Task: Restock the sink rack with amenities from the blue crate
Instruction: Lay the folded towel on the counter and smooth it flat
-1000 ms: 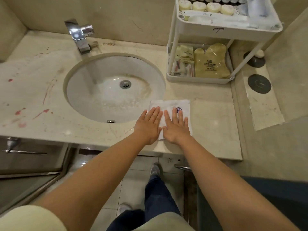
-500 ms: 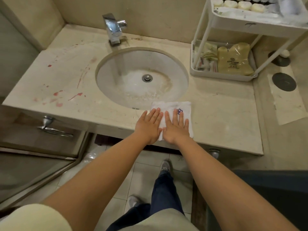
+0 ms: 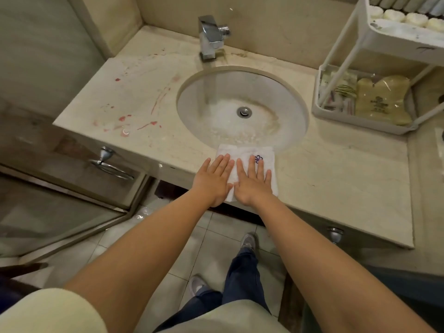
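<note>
Left hand [image 3: 213,181] and right hand [image 3: 252,183], flat and released, are pressing the towel [image 3: 266,152] by the sink [image 3: 276,97], risking pushing it in.

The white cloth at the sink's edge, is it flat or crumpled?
Flat. The white cloth lies as a neat rectangle on the counter, the left hand and right hand resting on it.

Rack [image 3: 398,36]: upper tier cut off by top and right edges, and the round white items [image 3: 394,16] in it show only in part. Print on packets [image 3: 382,102] too small to read. Small items [image 3: 341,105] beside them not identifiable. Cloth [image 3: 247,150]: near part hidden under left hand [image 3: 212,182] and right hand [image 3: 252,186].
</note>
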`<control>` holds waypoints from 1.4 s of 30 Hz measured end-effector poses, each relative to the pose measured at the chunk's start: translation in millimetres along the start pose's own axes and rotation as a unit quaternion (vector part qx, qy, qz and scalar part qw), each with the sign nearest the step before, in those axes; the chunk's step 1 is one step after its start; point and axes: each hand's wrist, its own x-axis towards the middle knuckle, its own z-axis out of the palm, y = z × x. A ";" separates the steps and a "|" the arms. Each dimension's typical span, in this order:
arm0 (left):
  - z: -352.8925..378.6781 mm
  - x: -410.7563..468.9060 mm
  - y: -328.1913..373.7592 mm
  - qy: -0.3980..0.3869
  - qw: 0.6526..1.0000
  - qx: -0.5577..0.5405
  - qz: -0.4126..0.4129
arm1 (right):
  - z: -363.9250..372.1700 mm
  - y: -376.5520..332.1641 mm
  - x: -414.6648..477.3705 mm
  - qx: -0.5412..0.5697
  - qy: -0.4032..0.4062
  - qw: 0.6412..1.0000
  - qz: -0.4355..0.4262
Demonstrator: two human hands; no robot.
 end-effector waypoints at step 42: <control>5.0 -6.5 -127.3 -0.050 0.920 -0.185 -0.342 | -73.3 -151.4 110.4 -0.180 -0.114 0.928 -0.305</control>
